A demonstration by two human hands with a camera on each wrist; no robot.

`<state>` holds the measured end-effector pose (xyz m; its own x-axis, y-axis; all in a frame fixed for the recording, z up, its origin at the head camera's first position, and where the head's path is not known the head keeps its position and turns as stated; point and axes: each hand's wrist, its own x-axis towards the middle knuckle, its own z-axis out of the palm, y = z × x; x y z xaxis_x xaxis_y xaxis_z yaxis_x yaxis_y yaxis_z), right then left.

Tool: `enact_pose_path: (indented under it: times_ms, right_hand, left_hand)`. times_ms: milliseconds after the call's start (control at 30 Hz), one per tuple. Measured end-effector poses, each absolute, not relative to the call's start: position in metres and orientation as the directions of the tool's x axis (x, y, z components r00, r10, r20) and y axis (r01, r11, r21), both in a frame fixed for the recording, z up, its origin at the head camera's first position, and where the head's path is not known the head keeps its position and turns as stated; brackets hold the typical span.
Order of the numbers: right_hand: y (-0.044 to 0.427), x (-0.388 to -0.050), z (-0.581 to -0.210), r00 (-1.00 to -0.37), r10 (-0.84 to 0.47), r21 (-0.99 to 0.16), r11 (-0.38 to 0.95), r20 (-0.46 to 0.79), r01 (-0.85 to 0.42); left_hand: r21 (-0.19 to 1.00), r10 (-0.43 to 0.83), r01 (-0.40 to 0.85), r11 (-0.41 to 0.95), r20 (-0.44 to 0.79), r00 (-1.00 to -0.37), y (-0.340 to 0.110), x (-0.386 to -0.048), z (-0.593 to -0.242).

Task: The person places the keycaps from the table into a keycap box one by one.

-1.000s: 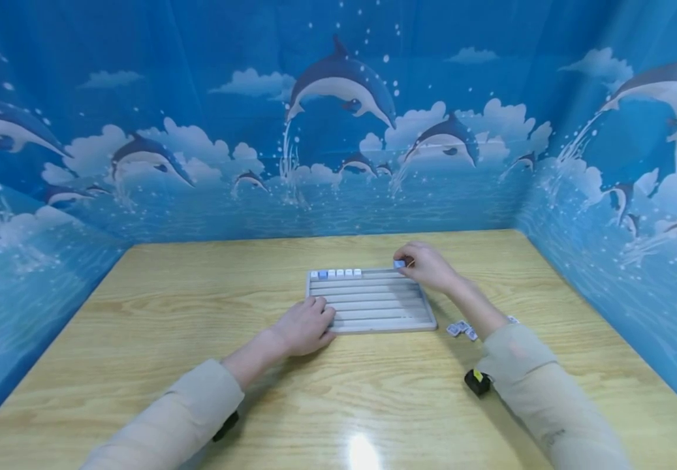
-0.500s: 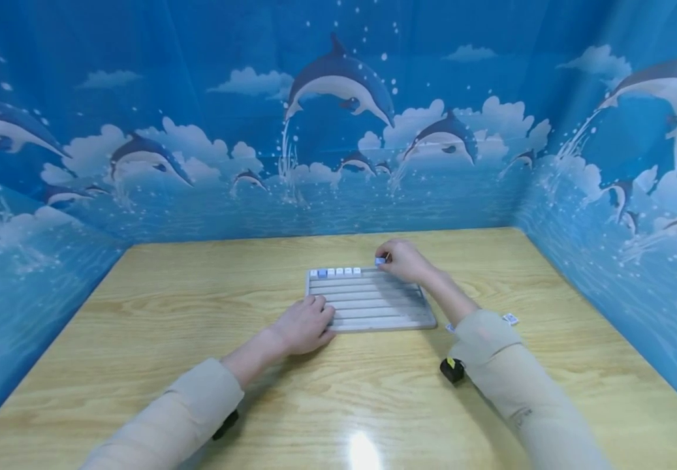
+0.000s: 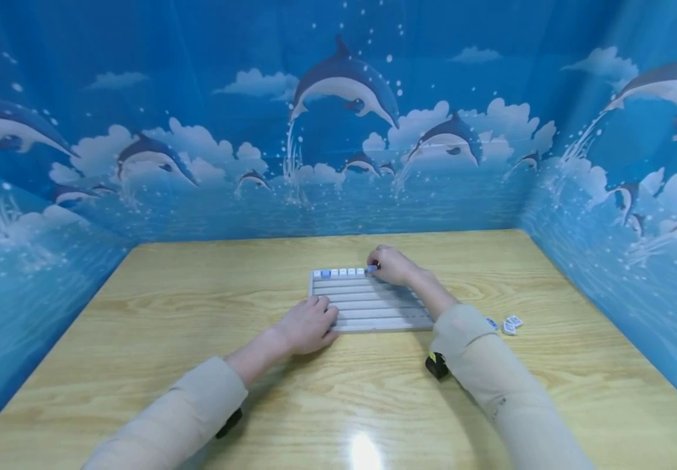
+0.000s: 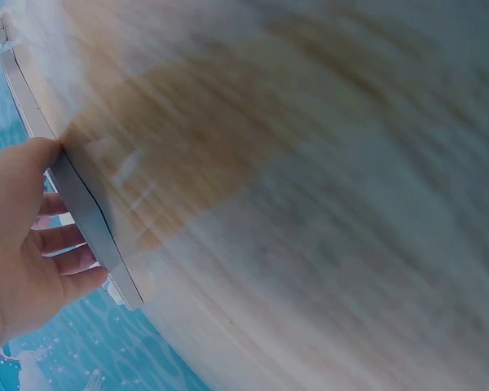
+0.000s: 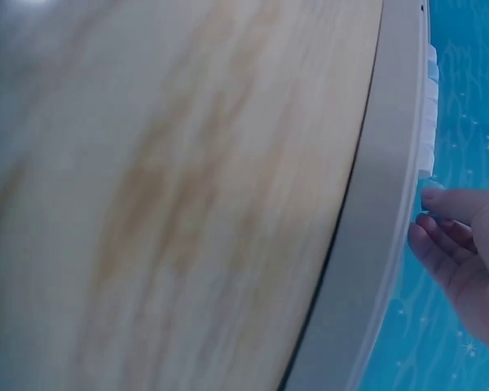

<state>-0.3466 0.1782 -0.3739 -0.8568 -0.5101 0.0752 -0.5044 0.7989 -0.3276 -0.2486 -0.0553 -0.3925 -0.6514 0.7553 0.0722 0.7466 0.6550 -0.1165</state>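
Observation:
A shallow light-grey ridged tray (image 3: 382, 324) lies on the table. Along its far edge stands a row of small white pieces (image 3: 343, 272) like keycaps, with a blue one (image 3: 326, 273) among them. My left hand (image 3: 307, 324) grips the tray's near-left corner, thumb (image 4: 42, 151) on its front side and fingers over the top. At the row's right end, my right hand (image 3: 395, 266) pinches a small blue keycap-like piece (image 3: 371, 268) between thumb and fingertips. In the right wrist view that hand (image 5: 469, 244) is just beyond the tray's rim, and its piece is mostly hidden.
Several loose white-and-blue pieces (image 3: 510, 326) lie on the wooden table (image 3: 338, 391) right of the tray, partly behind the right sleeve. A dolphin-print curtain (image 3: 256, 130) closes off the back and sides.
My right hand has moved left along the tray's far edge with the blue keycap-like piece and come down at the row's end. My left hand stays on the tray.

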Motion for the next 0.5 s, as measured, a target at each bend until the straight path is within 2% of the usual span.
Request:
enact_pose_path:
  times_ms: [167, 500]
  right_hand:
    - [0.1749, -0.3489, -0.3746, -0.876, -0.482, -0.314, 0.832, 0.002, -0.458]
    - [0.1702, -0.3516, -0.3755, -0.883, -0.468, -0.311, 0.845, -0.033, -0.436]
  left_hand:
    - [-0.114, 0.75, 0.743, 0.66, 0.055, -0.659, -0.0549, -0.2491, -0.3919]
    - [-0.133, 0.741, 0.731, 0.669, 0.038, -0.671, -0.0539, -0.2507, -0.3929]
